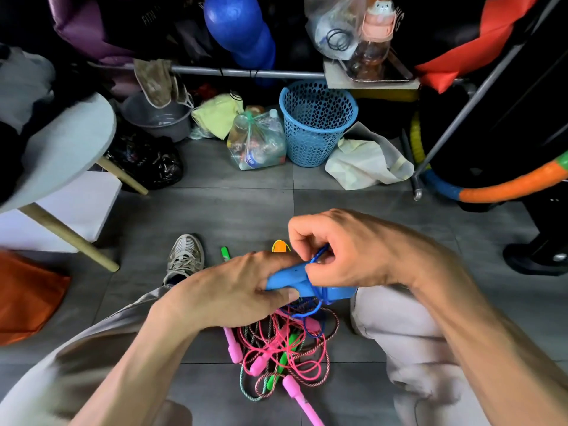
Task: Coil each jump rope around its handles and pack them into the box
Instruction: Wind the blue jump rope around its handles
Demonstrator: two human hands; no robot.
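My left hand (246, 287) grips a pair of blue jump-rope handles (292, 282) held side by side above my lap. Just right of them, my right hand (335, 250) pinches the thin blue cord (319, 256), which loops round the handles and hangs down to the floor. Below my hands a tangled pile of ropes (285, 348) lies on the grey tiles, with pink handles (292, 387), green handles (284, 358) and pink and braided cords. A green handle (225, 253) and an orange handle (279, 245) show beyond my left hand. No box is clearly in view.
A blue mesh basket (318, 124), a bag of plastic bottles (256, 139) and a white cloth (365, 161) sit ahead. A grey stool with wooden legs (61, 155) stands at left. A hoop (504, 189) lies at right. My shoe (186, 253) and knees flank the pile.
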